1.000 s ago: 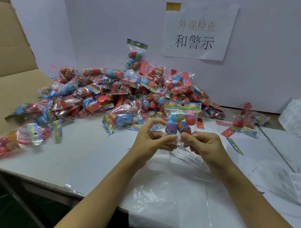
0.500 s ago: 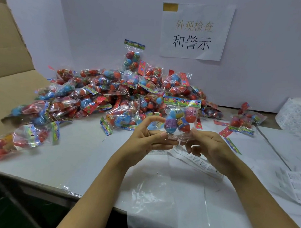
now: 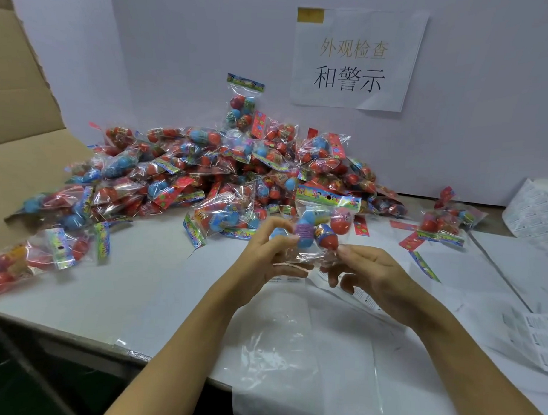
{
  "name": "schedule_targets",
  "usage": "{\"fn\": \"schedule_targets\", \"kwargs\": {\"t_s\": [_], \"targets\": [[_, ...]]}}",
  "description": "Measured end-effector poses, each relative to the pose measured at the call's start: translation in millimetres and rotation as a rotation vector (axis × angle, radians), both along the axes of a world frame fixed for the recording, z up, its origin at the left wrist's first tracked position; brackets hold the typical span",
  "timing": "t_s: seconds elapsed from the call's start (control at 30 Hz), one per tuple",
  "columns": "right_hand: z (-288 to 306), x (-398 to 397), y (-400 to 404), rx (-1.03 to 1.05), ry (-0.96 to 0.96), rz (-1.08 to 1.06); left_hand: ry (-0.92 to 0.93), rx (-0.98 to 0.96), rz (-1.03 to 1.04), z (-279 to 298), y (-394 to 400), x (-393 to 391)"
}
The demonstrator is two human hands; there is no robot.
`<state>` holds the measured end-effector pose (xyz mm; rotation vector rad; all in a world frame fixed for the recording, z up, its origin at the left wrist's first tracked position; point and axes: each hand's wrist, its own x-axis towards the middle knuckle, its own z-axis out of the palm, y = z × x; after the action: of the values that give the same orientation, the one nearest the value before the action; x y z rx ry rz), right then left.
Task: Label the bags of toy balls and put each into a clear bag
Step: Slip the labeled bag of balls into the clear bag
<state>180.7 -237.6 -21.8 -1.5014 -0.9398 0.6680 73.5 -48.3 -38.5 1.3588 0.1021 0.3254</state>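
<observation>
Bag of toy balls [image 3: 320, 223] held upright above the desk [image 3: 145, 283], in front of the pile of bags [image 3: 224, 171]. Long axis near vertical: printed header card up, clear tail down. Left hand [image 3: 271, 260] and right hand [image 3: 370, 272] both pinch that lower clear edge, fingers curled. Judged step: labelling or handling just before bagging; no label visible on it. Next: free one hand for the clear bag [image 3: 292, 347] lying flat below.

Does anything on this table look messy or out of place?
Mostly the pile of toy bags: it sprawls unsorted, and a few bags lie apart to the right with loose header cards. The bag in the hands looks intact.
</observation>
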Motion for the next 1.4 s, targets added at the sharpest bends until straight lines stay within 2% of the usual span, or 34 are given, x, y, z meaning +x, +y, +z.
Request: {"fn": "schedule_targets", "kwargs": {"t_s": [0.1, 0.27, 0.4, 0.47, 0.53, 0.6, 0.73, 0.87, 1.03, 1.1, 1.23, 1.33, 1.4], "targets": [[-4, 0, 0, -0.064, -0.077, 0.047, 0.007, -0.069, 0.021, 0, -3, 3], [-5, -3, 1, -0.185, -0.185, 0.061, 0.001, 0.008, 0.187, -1, -3, 1], [-7, 1, 7, -0.266, -0.304, -0.298, 0.012, 0.012, 0.164, 1, -3, 1], [-6, 0, 8, -0.122, -0.269, -0.378, 0.003, 0.037, 0.157, -3, -5, 2], [-5, -5, 9, 0.036, -0.182, -0.309, -0.023, 0.090, 0.146, -6, -8, 3], [-5, -9, 11, 0.109, -0.155, -0.263, -0.049, 0.148, 0.148, -9, -9, 3], [-7, -9, 15, 0.106, -0.112, -0.324, -0.056, 0.165, 0.180, -9, -9, 3], [-7, -9, 17, 0.106, -0.025, -0.406, -0.023, 0.089, 0.164, -7, -11, 5], [-8, -8, 16, 0.093, 0.058, -0.488, -0.019, 0.140, 0.133, -4, -10, 0], [-7, -4, 15, 0.090, 0.087, -0.479, -0.047, 0.129, 0.255, -2, -7, 0], [-7, 4, 13, 0.101, 0.151, -0.551, -0.116, -0.059, 0.733, 1, 15, 1], [-15, 2, 15, -0.024, 0.067, -0.491, -0.055, -0.216, 1.017, 0, 34, -3], [-21, -5, 20, -0.130, 0.007, -0.393, 0.030, -0.242, 1.064, -3, 41, -4]]}}
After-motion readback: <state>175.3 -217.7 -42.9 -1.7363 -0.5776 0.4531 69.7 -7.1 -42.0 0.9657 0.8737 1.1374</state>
